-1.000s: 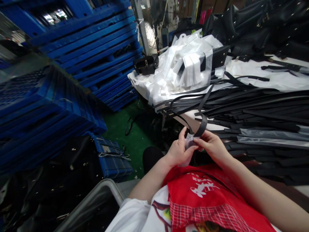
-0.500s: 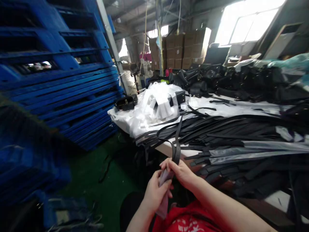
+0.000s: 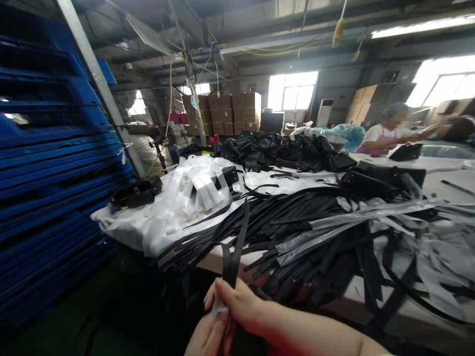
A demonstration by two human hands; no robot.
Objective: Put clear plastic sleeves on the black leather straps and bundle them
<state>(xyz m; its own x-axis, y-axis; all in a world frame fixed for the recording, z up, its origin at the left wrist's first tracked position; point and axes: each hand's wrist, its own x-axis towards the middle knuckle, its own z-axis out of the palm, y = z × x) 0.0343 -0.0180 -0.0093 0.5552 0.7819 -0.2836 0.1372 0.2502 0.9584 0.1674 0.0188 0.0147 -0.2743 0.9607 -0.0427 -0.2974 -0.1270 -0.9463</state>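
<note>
Black strap [image 3: 239, 237]: pointing away from me, lengthwise across the tabletop [image 3: 291, 183] near edge
My right hand [image 3: 241, 304]: gripping strap
My left hand [image 3: 208, 331]: pinching plastic [image 3: 218, 310]

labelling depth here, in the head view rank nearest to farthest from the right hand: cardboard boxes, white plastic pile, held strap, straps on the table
1. Held strap: running up from the right hand
2. Table straps: just ahead, mostly to the right
3. White plastic pile: farther ahead, to the left
4. Cardboard boxes: far background, roughly straight ahead
</note>
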